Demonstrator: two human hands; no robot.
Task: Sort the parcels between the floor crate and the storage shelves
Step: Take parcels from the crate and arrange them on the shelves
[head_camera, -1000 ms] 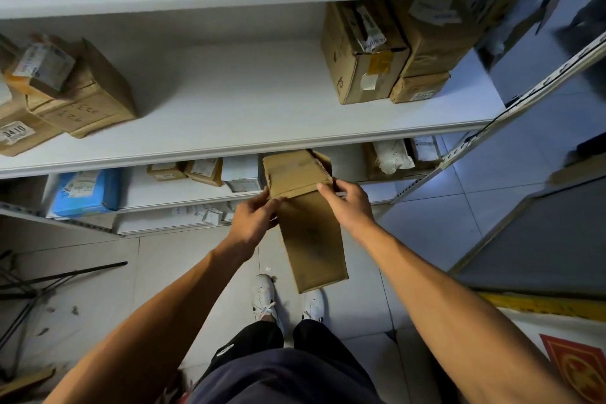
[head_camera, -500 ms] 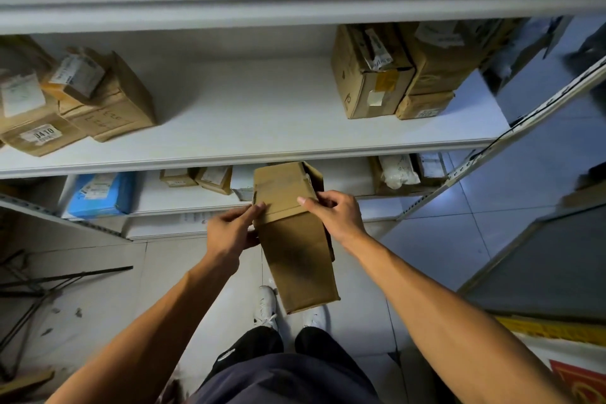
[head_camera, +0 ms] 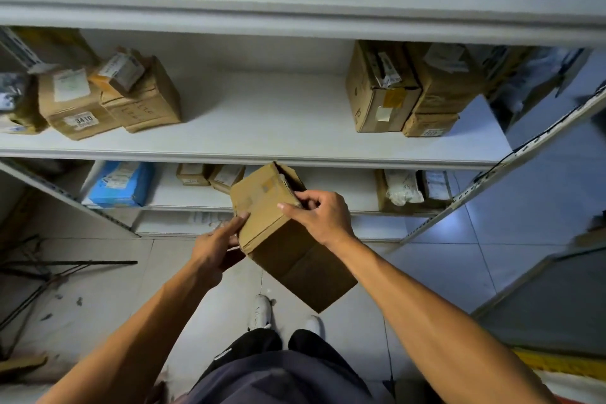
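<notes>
Tilted brown cardboard box (head_camera: 282, 233) is held in front of the white storage shelves (head_camera: 262, 144), above the tiled floor (head_camera: 426, 272), left hand (head_camera: 213, 248) on its left side, right hand (head_camera: 319, 215) on its top right. Middle shelf: taped cardboard parcels (head_camera: 108, 98) at left, stacked cardboard boxes (head_camera: 403, 88) at right, well apart. Lower shelf, behind the held box: blue padded parcel (head_camera: 119, 184) at left, small cardboard parcels (head_camera: 210, 175) mid, white-wrapped parcel (head_camera: 401, 188) at right.
</notes>
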